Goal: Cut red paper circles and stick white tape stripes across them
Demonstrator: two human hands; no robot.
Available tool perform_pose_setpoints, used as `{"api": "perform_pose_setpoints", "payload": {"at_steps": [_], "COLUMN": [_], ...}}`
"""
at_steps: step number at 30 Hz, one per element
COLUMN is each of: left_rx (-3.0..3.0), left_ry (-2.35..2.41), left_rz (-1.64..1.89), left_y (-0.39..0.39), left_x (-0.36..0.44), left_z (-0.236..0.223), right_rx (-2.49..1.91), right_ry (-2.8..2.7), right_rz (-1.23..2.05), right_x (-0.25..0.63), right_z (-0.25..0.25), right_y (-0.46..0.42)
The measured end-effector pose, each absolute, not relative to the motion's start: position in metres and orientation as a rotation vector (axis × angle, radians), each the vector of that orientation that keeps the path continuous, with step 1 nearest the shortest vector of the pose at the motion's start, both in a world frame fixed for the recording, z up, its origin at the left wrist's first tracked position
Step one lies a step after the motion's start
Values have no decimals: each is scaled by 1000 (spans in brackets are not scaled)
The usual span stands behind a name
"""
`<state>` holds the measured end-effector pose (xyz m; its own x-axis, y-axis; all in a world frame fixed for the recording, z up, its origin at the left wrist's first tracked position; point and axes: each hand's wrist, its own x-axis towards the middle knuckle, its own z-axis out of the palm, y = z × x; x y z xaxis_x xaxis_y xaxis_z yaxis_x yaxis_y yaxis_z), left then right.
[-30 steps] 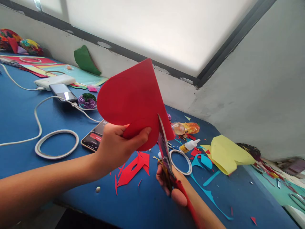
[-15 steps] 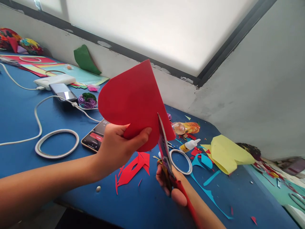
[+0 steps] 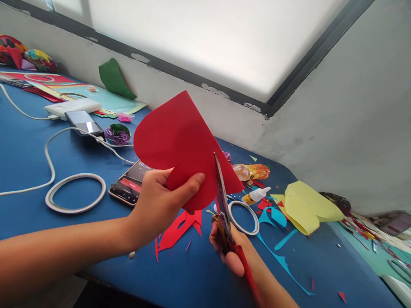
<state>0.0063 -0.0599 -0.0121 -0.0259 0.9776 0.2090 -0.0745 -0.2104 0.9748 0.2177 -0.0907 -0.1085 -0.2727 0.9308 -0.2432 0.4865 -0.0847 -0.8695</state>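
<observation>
A red paper heart [image 3: 175, 137], with a straight uncut edge along its right side, is held up above the table. My left hand [image 3: 170, 192] pinches its lower lobe, thumb in front and fingers behind. My right hand [image 3: 227, 250] grips a pair of scissors [image 3: 222, 192] by the handles, fingers closed round them. The blades point up and lie in the cut at the heart's lower right, between the rounded lobe and the outer strip of paper. Red paper offcuts [image 3: 180, 231] lie on the table below.
The blue table [image 3: 105, 252] carries a phone [image 3: 126, 186], two rolls of tape, a glue bottle [image 3: 256, 195], a plastic drink bottle [image 3: 255, 172], blue paper strips and a yellow paper heart [image 3: 305, 209]. A white cable [image 3: 49, 158] runs across the left. A wall and window stand behind.
The red paper has turned slightly in my left hand, its top corner moving left and down and its lower right corner moving right. My right hand and the scissors have barely moved.
</observation>
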Motion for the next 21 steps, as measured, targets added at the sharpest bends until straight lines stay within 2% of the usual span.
{"api": "perform_pose_setpoints", "payload": {"at_steps": [10,21], "left_rx": [1333,1420], "left_ry": [973,1005], "left_rz": [1402,1259], "left_y": [-55,-45], "left_x": [4,-6], "left_z": [-4,3], "right_rx": [-1516,-1500], "right_ry": [-1748,-1796], "right_rz": [1423,1269], "right_x": [234,215], "right_z": [-133,-53], "right_y": [-80,-99]}}
